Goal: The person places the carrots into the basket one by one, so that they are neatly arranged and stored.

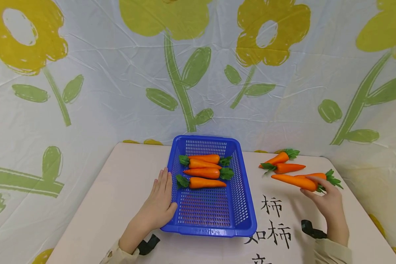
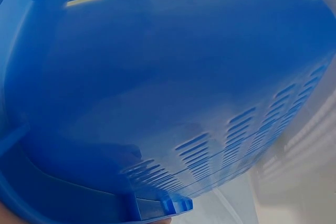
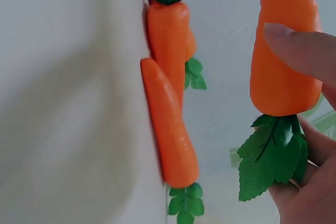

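Observation:
A blue plastic basket (image 1: 208, 231) stands on the table with several orange carrots (image 1: 207, 183) lying crosswise in its far half. My left hand (image 1: 156, 207) rests along the basket's left rim, its fingers straight. In the left wrist view the basket's slotted wall (image 2: 157, 77) fills most of the picture. To the right of the basket, my right hand (image 1: 328, 200) pinches a carrot (image 1: 292, 180) near its leafy end. The right wrist view shows this held carrot (image 3: 283, 77) raised off the table, thumb pressed on its side, green leaves (image 3: 273, 156) hanging free.
Three more carrots lie at the table's far right: one at the back (image 1: 278, 159), one in the middle (image 1: 289, 168) and one partly behind the held carrot (image 1: 316, 175). Black brush characters (image 1: 275, 234) mark the pale tabletop (image 1: 118, 205). A flower-printed cloth (image 1: 118, 91) hangs behind.

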The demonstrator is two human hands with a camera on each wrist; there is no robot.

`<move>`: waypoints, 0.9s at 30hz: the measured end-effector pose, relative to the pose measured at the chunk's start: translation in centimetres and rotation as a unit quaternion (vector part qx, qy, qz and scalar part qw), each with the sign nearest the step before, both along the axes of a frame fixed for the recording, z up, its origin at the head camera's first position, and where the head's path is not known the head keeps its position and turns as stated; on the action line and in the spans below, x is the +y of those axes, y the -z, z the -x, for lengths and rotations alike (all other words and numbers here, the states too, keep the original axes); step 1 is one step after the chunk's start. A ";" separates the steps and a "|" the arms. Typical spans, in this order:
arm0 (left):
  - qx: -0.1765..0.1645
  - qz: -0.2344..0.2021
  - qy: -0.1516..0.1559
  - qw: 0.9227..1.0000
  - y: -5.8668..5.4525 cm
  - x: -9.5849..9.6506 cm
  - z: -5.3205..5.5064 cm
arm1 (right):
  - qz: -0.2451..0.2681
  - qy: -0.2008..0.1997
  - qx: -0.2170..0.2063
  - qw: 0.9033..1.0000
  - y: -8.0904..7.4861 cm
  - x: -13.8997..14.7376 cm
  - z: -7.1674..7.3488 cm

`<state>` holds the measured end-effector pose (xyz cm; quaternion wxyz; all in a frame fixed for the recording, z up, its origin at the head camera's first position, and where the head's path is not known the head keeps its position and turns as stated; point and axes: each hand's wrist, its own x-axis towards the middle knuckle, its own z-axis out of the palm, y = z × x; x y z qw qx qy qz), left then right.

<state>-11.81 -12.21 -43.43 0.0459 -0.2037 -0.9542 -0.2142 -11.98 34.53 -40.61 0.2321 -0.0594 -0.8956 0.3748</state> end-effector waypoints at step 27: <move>-0.001 -0.008 0.002 1.000 0.0 -0.1 0.0 | -0.041 -0.107 0.034 0.993 -3.0 -0.9 2.8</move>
